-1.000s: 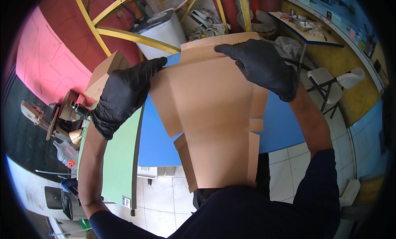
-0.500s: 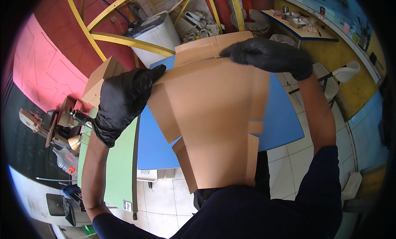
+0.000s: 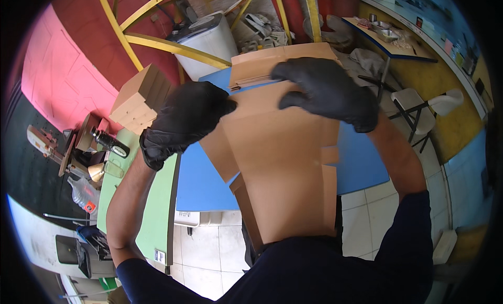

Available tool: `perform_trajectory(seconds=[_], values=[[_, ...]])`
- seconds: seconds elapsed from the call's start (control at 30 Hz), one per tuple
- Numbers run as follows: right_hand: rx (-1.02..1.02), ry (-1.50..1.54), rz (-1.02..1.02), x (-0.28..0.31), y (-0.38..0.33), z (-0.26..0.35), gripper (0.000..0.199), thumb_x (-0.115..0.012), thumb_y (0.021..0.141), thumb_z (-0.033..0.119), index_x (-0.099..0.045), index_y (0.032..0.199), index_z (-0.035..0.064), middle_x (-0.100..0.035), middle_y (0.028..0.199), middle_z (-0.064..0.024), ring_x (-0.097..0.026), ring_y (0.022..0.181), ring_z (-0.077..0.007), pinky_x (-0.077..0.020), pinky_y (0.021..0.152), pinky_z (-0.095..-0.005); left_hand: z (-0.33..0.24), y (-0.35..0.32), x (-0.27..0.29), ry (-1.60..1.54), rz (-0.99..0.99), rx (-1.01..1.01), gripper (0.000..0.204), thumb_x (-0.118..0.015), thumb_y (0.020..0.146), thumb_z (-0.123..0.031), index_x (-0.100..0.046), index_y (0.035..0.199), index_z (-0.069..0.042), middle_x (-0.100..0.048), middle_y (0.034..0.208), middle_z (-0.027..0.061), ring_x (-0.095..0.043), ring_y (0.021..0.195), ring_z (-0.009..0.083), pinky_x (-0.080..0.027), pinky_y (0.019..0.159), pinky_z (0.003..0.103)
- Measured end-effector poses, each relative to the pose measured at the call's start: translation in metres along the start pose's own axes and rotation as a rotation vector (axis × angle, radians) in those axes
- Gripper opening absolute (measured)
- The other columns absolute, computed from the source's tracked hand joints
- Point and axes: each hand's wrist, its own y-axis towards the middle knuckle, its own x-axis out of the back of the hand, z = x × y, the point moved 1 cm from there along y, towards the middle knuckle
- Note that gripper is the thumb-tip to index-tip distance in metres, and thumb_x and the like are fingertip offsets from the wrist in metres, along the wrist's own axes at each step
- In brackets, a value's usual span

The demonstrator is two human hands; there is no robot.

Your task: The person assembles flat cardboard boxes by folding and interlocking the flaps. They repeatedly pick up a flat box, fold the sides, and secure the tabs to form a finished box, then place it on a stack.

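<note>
Both gloved hands, left (image 3: 183,120) and right (image 3: 327,89), pinch the flat cardboard box blank's (image 3: 283,167) top edge; uneven pulling could tear a flap or crease it crooked

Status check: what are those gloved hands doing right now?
Left hand and right hand both grip the flat cardboard box blank at its top edge. Held over blue table. Nothing blocking.

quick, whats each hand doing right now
Left hand: closed on the upper left edge of the flat cardboard box blank.
Right hand: fingers curled over the blank's top edge, gripping it.
</note>
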Motion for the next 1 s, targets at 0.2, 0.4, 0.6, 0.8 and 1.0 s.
perform_trajectory(seconds=[0.2,0.4,0.6,0.8,1.0], values=[[0.182,-0.091,-0.062,-0.028,0.025,0.031,0.018,-0.073,0.088,0.021,-0.075,0.102,0.0096,-0.073,0.085,-0.0142,-0.070,0.080,-0.0364,-0.0547,0.073,-0.0462,-0.023,-0.004,0.012,-0.031,-0.048,-0.092,0.034,-0.065,0.099,-0.030,-0.074,0.089,0.000,-0.066,0.075,0.0240,-0.063,0.068,0.0400,-0.048,0.066,0.046],[0.204,0.004,0.031,-0.005,0.025,0.031,0.013,-0.072,0.089,0.018,-0.076,0.099,0.0104,-0.072,0.082,-0.0146,-0.070,0.074,-0.0337,-0.0535,0.068,-0.0438,-0.015,-0.032,0.038,-0.309,0.076,0.111,0.025,-0.076,0.093,-0.021,-0.075,0.093,0.004,-0.065,0.070,0.0206,-0.052,0.057,0.0247,-0.047,0.064,0.037],[0.178,0.204,0.166,0.020,0.027,0.023,0.023,-0.075,0.091,0.016,-0.073,0.107,0.0004,-0.071,0.081,-0.0184,-0.069,0.070,-0.0314,-0.0534,0.069,-0.0385,-0.004,-0.046,0.048,-0.277,0.012,0.061,0.020,-0.078,0.091,-0.014,-0.076,0.097,0.005,-0.074,0.076,0.0140,-0.056,0.059,0.0167,-0.049,0.062,0.033],[-0.021,0.248,0.221,0.037,0.024,0.014,0.026,-0.077,0.085,0.016,-0.074,0.105,-0.0012,-0.073,0.091,-0.0205,-0.071,0.082,-0.0336,-0.0535,0.079,-0.0425,0.019,-0.058,0.056,-0.346,0.001,0.047,0.022,-0.080,0.090,-0.013,-0.076,0.099,0.007,-0.075,0.077,0.0138,-0.060,0.065,0.0115,-0.050,0.064,0.030],[-0.125,0.217,0.295,0.056,0.012,0.001,0.025,-0.079,0.082,0.009,-0.074,0.103,-0.0019,-0.073,0.097,-0.0216,-0.071,0.086,-0.0292,-0.0547,0.078,-0.0401,0.041,-0.067,0.059,-0.332,0.016,0.215,0.024,-0.083,0.088,-0.015,-0.075,0.095,0.007,-0.074,0.078,0.0092,-0.060,0.069,0.0101,-0.050,0.067,0.029]])
